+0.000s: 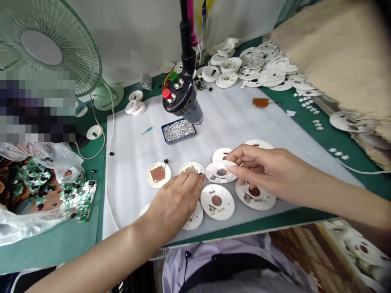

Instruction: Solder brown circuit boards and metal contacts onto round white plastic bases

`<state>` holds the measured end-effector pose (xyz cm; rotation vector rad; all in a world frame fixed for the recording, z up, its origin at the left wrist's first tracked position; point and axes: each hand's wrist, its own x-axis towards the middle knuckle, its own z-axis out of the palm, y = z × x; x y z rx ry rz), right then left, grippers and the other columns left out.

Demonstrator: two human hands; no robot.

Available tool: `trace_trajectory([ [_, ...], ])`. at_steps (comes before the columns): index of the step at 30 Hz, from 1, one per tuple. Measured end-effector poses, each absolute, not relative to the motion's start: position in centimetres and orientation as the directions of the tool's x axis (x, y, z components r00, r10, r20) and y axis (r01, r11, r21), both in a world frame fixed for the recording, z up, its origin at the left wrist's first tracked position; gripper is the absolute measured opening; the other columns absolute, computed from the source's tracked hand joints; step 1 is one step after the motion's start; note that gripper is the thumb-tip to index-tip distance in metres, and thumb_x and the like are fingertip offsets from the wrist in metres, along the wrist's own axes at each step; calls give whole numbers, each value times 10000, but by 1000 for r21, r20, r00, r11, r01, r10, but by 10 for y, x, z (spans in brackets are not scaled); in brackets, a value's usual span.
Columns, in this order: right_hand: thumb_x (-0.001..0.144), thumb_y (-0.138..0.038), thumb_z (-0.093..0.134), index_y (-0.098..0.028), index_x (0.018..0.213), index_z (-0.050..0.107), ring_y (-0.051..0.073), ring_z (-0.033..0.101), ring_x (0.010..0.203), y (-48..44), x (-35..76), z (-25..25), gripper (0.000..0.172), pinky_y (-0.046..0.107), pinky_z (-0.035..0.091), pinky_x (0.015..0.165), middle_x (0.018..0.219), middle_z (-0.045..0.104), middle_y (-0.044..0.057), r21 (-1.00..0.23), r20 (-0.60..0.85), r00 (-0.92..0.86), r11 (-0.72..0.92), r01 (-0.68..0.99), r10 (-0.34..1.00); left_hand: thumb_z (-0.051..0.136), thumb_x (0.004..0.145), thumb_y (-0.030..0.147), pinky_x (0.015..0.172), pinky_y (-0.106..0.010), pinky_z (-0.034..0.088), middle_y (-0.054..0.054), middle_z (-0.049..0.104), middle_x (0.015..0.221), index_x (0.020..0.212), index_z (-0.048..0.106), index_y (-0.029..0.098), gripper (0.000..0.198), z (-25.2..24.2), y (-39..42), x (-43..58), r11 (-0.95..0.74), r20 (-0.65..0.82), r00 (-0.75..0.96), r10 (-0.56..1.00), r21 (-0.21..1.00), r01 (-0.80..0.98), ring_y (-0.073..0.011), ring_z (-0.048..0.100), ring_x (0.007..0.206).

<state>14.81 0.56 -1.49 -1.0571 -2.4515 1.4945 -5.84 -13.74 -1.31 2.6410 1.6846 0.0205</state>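
Note:
My left hand [175,203] rests on the white foam mat [128,162], its fingertips pinched on a white round base [192,167] with a small circuit board in it. My right hand [265,169] holds a white round plastic cover [220,171] by its edge, tilted just above the mat. Another base with a brown circuit board [158,174] lies to the left. Several more white covers [217,201] lie flat below and around both hands.
A hanging electric screwdriver [182,95] with red and green buttons dangles over a blue tray of screws [179,130]. A pile of white covers [253,67] sits at the back right. A bag of green circuit boards [45,191] lies left, a fan [49,44] behind it.

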Motion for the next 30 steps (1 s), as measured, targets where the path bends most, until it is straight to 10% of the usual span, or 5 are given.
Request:
trace_trajectory([
  [8,879,-637,500,-201,1256,554,75,619,611,9,141,-15,579,136,473,510,780,645,24,-804,-266,-716,261,534,645,542,1009,237,966,-431,553,-103,672,1168,1154,577,166,165,-3,-129,-77,-281,111,259,959,448,849,-233,630,1117],
  [14,936,-476,485,-220,1234,578,61,620,652,5,106,-16,404,143,472,576,786,648,2,-825,-262,-817,320,466,514,728,888,343,883,-521,564,-187,643,1186,1321,410,108,587,-21,-131,-77,-203,187,158,970,248,947,-340,622,1087],
  [22,971,-402,449,-218,1258,559,27,589,609,3,95,-16,358,141,440,613,751,639,-31,-802,-251,-851,393,451,462,808,819,247,884,-445,574,-165,631,1208,1462,243,120,865,-31,-125,-77,-195,220,125,967,330,924,-291,639,1071],
  [30,937,-294,528,-241,1107,693,-6,442,673,17,94,-17,244,158,320,639,1136,555,37,-626,-111,-890,664,409,443,655,934,209,758,-409,533,-103,696,1114,1180,569,169,263,-23,-138,-65,-220,290,203,935,25,975,-271,611,913],
])
